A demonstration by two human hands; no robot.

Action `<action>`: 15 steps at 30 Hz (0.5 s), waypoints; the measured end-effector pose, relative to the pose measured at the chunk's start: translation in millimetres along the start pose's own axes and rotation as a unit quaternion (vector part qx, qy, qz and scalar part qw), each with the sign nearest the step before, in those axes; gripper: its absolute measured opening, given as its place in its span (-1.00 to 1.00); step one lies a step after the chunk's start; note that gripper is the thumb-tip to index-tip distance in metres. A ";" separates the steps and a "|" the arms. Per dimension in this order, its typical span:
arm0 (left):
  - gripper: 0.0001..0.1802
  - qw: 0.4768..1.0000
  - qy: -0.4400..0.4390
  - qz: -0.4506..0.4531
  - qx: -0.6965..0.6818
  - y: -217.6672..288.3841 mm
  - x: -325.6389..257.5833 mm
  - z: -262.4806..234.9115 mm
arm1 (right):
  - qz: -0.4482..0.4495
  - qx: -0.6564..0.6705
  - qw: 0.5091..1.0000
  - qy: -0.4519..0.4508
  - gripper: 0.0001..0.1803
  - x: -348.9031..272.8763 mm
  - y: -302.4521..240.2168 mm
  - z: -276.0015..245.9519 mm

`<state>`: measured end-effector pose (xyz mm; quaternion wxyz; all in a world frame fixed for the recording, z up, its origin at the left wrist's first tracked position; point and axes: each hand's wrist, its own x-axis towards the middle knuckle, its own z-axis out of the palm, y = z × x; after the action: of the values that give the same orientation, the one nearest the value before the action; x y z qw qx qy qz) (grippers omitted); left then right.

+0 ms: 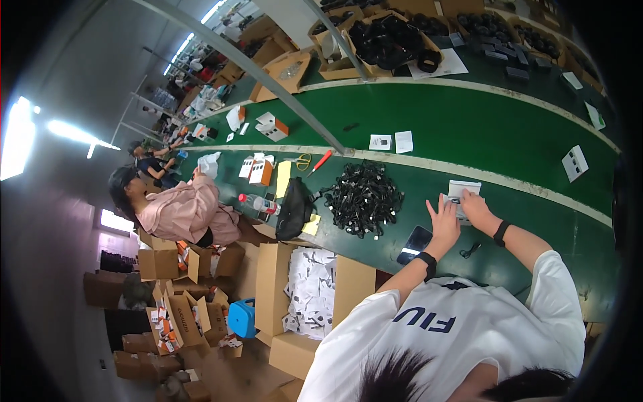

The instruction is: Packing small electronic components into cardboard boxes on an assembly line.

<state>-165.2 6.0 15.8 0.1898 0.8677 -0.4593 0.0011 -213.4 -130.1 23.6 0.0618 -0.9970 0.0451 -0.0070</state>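
My left hand (443, 221) lies on the green table top (509, 174) with its fingers spread, fingertips at the lower left edge of a small white box (462, 188). My right hand (477, 204) grips the same box from the right. Both wrists carry black bands. A small black cable (470, 250) lies loose just below my hands, and a black phone (415, 242) rests to the left of my left forearm. A large pile of black cables (364, 197) sits further left on the table.
A black bag (295, 208), a bottle (258, 203), scissors (303, 161) and white cards (403, 141) lie on the table. An open cardboard box (274, 288) of white packets stands on the floor. A person in pink (184, 211) works at the left.
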 end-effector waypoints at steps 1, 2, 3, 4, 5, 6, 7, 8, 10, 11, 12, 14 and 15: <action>-0.40 1.000 0.008 0.007 0.007 1.8 0.9 -1.2 | 0.003 0.020 1.000 -0.005 -0.85 -2.2 -1.7 -1.8; -0.39 0.999 0.021 0.017 0.027 3.4 0.4 0.1 | 0.012 0.020 1.000 -0.013 -0.85 -4.6 -1.1 -0.7; -0.37 0.998 0.032 0.031 0.042 7.3 1.0 1.6 | -0.001 0.112 0.992 0.055 -0.82 -7.8 3.1 0.7; -0.38 0.995 0.039 0.053 0.069 0.1 6.1 0.6 | -0.010 0.199 0.972 0.125 -0.80 -8.5 7.6 2.7; -0.39 0.994 0.046 0.067 0.075 -4.6 8.7 -0.1 | 0.000 0.198 0.974 0.114 -0.82 -9.3 9.5 6.3; -0.42 0.992 0.033 0.086 0.087 -5.8 12.9 -2.5 | 0.013 0.204 0.973 0.105 -0.83 -12.4 14.7 15.2; -0.45 0.983 0.008 0.090 0.158 -4.7 17.6 -8.7 | -0.024 0.158 0.976 0.151 -0.83 -13.4 15.6 21.2; -0.44 0.971 -0.025 0.099 0.216 -5.9 20.0 -12.2 | -0.011 0.164 0.976 0.141 -0.81 -14.5 12.7 18.8; -0.39 0.974 -0.075 0.094 0.193 -16.3 23.1 -15.5 | -0.007 0.154 0.976 0.155 -0.79 -11.1 4.4 13.2; -0.37 0.971 -0.077 0.097 0.203 -22.2 21.1 -13.3 | 0.008 0.154 0.977 0.150 -0.79 -12.2 0.5 13.9; -0.37 0.969 -0.084 0.102 0.208 -19.8 22.0 -10.5 | 0.007 0.165 0.971 0.171 -0.79 -14.5 1.6 14.7; -0.37 0.966 -0.092 0.112 0.212 -13.3 22.5 -5.3 | 0.011 0.175 0.965 0.193 -0.78 -22.5 6.3 14.0; -0.37 0.967 -0.086 0.120 0.207 -11.4 22.0 -4.2 | 0.046 0.217 0.961 0.163 -0.79 -24.7 9.4 12.8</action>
<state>-142.7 -4.4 19.8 -0.0355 0.8236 -0.5643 0.0444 -238.5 -135.5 9.6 0.2692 -0.9419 0.0973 -0.1760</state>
